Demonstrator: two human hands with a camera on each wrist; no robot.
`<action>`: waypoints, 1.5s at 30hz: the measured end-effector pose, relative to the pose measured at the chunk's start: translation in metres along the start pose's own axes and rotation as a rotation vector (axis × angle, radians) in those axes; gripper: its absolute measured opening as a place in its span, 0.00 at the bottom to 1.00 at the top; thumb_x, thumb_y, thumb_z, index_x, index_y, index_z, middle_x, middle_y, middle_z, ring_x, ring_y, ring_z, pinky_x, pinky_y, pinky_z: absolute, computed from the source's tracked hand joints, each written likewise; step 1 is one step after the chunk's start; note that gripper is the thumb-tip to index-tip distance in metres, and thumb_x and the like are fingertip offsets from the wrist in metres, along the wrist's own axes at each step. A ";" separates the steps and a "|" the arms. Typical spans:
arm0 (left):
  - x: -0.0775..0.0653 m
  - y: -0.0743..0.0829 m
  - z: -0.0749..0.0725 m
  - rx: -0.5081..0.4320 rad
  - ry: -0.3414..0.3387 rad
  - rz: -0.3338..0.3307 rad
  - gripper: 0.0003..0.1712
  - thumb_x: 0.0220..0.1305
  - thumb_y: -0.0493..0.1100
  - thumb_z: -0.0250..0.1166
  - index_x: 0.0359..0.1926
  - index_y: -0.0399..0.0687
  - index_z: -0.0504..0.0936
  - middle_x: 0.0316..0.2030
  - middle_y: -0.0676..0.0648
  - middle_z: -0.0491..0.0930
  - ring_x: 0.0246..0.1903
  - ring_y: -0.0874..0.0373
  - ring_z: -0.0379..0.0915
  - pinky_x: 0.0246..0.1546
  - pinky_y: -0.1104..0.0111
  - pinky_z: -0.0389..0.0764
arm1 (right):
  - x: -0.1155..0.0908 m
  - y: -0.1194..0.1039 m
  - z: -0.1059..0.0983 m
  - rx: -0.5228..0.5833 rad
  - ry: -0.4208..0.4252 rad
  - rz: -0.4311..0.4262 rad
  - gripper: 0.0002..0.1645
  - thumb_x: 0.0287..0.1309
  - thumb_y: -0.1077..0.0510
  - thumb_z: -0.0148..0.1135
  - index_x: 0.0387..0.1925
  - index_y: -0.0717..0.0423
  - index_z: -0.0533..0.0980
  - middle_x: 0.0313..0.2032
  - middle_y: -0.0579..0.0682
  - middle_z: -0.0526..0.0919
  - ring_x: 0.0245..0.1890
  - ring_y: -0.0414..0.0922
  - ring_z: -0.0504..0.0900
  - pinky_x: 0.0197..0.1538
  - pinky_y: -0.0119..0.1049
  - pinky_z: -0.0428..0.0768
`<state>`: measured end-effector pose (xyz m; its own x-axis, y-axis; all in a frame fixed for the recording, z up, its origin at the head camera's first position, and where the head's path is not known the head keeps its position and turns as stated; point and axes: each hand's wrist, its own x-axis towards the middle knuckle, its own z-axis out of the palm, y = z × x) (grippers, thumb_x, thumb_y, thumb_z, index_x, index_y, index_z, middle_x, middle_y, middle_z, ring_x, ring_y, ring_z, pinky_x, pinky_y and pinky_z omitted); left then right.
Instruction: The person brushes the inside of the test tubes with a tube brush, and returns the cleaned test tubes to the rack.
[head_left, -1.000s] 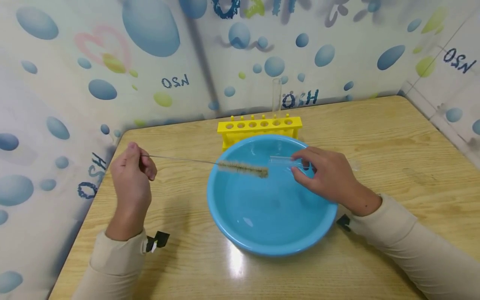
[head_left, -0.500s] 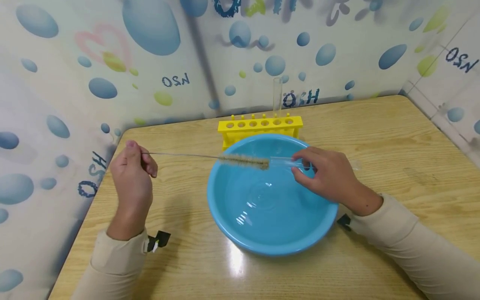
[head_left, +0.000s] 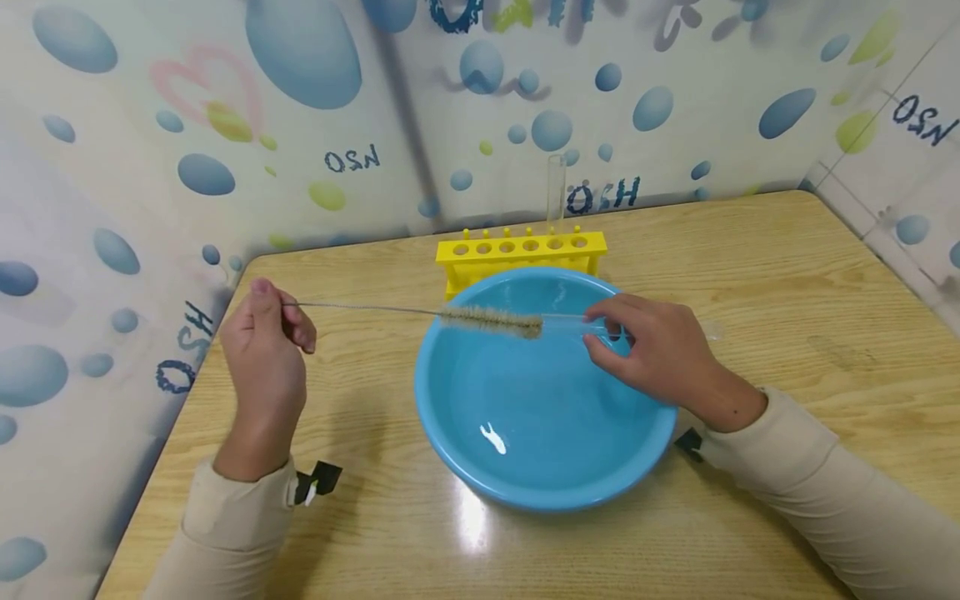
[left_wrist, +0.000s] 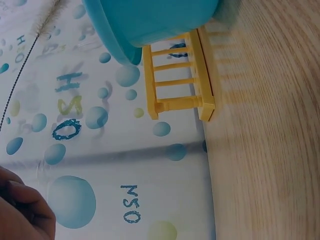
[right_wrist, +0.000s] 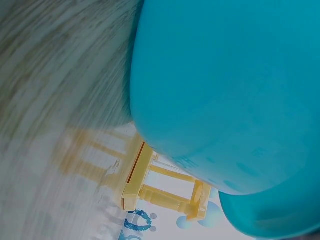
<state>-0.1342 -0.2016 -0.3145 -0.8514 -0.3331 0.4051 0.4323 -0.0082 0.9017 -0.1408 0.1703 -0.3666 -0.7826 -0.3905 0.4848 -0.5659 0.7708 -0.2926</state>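
Note:
In the head view my left hand (head_left: pixel 266 358) pinches the thin twisted wire handle of a test tube brush (head_left: pixel 491 321), held nearly level. The bristly end points right and its tip is right at the mouth of a clear test tube (head_left: pixel 564 324). My right hand (head_left: pixel 656 354) grips that tube between thumb and fingers, covering its far end. Both brush and tube are over a blue basin (head_left: pixel 431 417) with water in it. The left wrist view shows part of the left hand (left_wrist: pixel 25 210) with curled fingers, and the brush (left_wrist: pixel 47 17) at the upper left.
Behind the basin stands a yellow test tube rack (head_left: pixel 521 247), with another clear test tube (head_left: pixel 556 192) upright in it. A patterned wall (head_left: pixel 405 125) borders the wooden table (head_left: pixel 787 275) at the back and left. The right wrist view is mostly the basin's side (right_wrist: pixel 220 100).
The brush's bristly end has risen from below the tube's line to meet its mouth. Ripples in the basin's water have calmed. Both hands have barely moved.

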 end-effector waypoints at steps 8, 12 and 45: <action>-0.001 -0.003 -0.001 0.025 0.013 -0.010 0.24 0.68 0.52 0.48 0.20 0.40 0.67 0.14 0.48 0.65 0.10 0.59 0.59 0.14 0.74 0.65 | 0.000 -0.001 -0.001 0.004 -0.002 -0.010 0.16 0.48 0.48 0.65 0.38 0.50 0.79 0.22 0.41 0.75 0.20 0.36 0.68 0.19 0.27 0.66; -0.001 -0.003 -0.001 0.027 0.014 -0.006 0.24 0.68 0.51 0.48 0.19 0.41 0.67 0.14 0.48 0.65 0.10 0.59 0.59 0.14 0.74 0.65 | 0.000 -0.002 -0.001 0.005 -0.006 -0.002 0.15 0.48 0.48 0.64 0.38 0.50 0.79 0.22 0.41 0.75 0.20 0.36 0.68 0.20 0.27 0.66; -0.003 -0.003 0.000 0.129 -0.068 0.012 0.23 0.70 0.48 0.48 0.20 0.38 0.69 0.14 0.49 0.68 0.11 0.59 0.62 0.14 0.75 0.69 | 0.001 -0.002 -0.002 -0.011 -0.029 0.029 0.15 0.49 0.47 0.64 0.38 0.50 0.79 0.22 0.42 0.75 0.20 0.36 0.68 0.20 0.28 0.67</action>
<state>-0.1329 -0.2002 -0.3184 -0.8665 -0.2679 0.4213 0.4045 0.1178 0.9069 -0.1395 0.1691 -0.3643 -0.8062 -0.3822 0.4516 -0.5399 0.7874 -0.2973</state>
